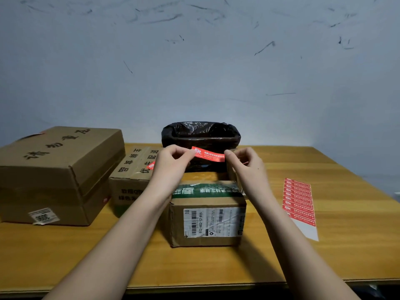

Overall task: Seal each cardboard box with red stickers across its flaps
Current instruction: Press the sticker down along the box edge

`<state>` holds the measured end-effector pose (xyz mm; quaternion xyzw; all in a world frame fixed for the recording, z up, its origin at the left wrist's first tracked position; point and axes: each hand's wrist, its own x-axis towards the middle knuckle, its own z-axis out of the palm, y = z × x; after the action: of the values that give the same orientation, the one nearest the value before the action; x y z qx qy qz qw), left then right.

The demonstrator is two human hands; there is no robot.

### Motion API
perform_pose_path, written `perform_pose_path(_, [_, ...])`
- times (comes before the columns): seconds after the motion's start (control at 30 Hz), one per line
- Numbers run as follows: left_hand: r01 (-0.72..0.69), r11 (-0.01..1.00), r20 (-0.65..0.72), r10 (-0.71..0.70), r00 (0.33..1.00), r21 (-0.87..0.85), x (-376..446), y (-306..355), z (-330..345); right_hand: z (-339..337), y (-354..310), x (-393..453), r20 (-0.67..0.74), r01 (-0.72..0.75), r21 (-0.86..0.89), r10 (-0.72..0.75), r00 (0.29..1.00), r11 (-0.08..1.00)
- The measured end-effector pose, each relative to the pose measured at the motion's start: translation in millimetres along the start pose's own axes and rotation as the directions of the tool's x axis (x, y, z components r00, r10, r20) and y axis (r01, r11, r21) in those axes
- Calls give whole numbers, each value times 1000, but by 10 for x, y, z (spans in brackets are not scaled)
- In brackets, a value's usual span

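Landmark = small box (207,213) with the shipping label, front centre of the wooden table (346,245).

Red sticker (208,154) is held in the air above and behind the small box, stretched flat between both hands. Left hand (173,163) pinches its left end, right hand (246,163) pinches its right end, fingers curled on each; the strip spans the gap between the fingertips, tilted slightly down to the right. It touches no box.

Left of the small box: medium box (132,180), a bit of red sticker on its top partly hidden by the left hand. Further left: large box (58,176).

Right of the small box, well apart: sticker sheet (299,202) lying flat.

Behind the small box: bin with black liner (201,135).
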<state>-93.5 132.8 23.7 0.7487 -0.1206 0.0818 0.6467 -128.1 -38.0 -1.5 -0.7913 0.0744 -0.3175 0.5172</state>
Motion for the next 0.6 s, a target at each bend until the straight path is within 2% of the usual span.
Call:
perform_pose_path(0.17, [45,996,-18,-47,999,-82,-60,1,10,47,-24,-15,26,10,-31,-9,1000,999])
perform_pose_path(0.4, [50,998,-38,-51,998,-43,-81,-48,-6,81,-117,-22,31,60,28,-60,998,998])
perform_pose_path(0.5, [-34,987,-111,52,992,158,-83,-112,-26,73,-124,-75,49,89,-16,-88,995,996])
perform_pose_path(0.6, [-118,879,-145,206,968,462,-129,-147,-49,58,-113,-133,63,100,-111,-94,994,989])
